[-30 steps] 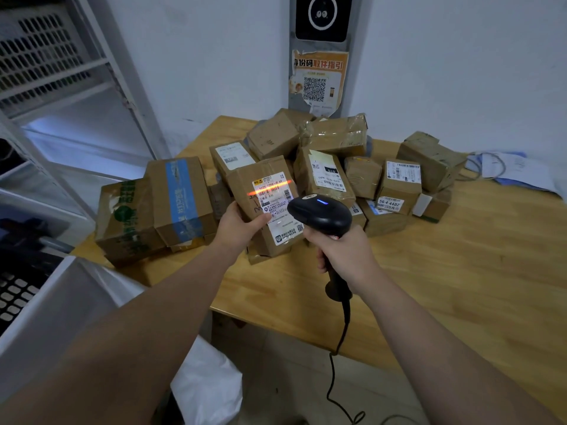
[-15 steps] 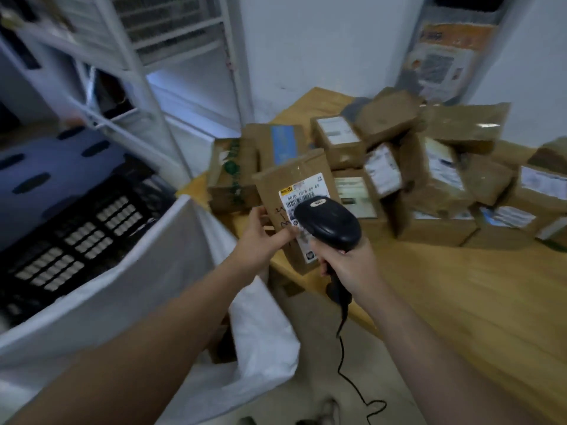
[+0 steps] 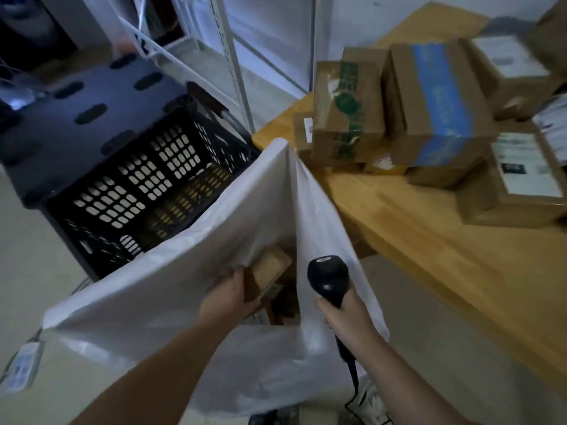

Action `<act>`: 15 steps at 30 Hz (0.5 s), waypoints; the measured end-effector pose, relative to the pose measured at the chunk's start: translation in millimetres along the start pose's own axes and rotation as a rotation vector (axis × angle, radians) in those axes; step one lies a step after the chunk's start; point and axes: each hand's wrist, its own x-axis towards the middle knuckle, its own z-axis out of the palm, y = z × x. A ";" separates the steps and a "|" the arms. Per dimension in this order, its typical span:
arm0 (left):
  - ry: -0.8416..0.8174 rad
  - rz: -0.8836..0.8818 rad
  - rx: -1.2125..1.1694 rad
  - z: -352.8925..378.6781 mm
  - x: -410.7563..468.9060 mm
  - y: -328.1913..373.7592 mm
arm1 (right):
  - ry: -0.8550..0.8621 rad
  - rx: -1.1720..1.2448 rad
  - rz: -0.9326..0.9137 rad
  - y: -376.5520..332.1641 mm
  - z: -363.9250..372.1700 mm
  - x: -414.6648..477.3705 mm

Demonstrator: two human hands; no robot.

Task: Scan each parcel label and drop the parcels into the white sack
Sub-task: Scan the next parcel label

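The white sack (image 3: 171,280) stands open below me, beside the wooden table (image 3: 429,250). My left hand (image 3: 228,294) reaches into its mouth and holds a brown cardboard parcel (image 3: 270,266), tilted, just inside the opening. Other dark parcels lie deeper in the sack, blurred. My right hand (image 3: 348,315) grips the handle of the black barcode scanner (image 3: 328,279) over the sack's right edge, head pointing up. Several labelled parcels remain piled on the table, among them a green-taped box (image 3: 348,111) and a blue-taped box (image 3: 438,99).
A black perforated plastic crate (image 3: 138,185) stands just left of the sack. White metal shelving (image 3: 230,56) rises behind it. The scanner's cable (image 3: 352,378) hangs down toward the floor at the bottom right.
My view swung left and down from the table to the sack. My left hand carried the scanned parcel off the table into the sack's mouth; the scanner came along in my right hand.
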 end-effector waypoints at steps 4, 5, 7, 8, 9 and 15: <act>-0.023 0.004 0.198 50.8 68.3 -9.3 | -0.056 -0.184 -0.010 23.1 27.3 38.9; -0.004 0.046 0.267 63.9 85.6 -9.8 | -0.070 -0.225 -0.001 31.2 32.8 49.6; 0.062 0.160 0.399 91.8 122.0 -12.1 | -0.046 -0.297 -0.018 49.5 41.9 70.9; 0.086 0.190 0.430 104.1 140.6 -12.6 | 0.000 -0.328 -0.056 58.0 45.4 80.7; 0.099 0.203 0.437 115.2 159.6 -12.5 | 0.060 -0.356 -0.103 67.1 48.5 90.1; 0.121 0.153 0.270 164.3 230.6 7.4 | 0.202 -0.432 -0.182 105.6 56.3 134.4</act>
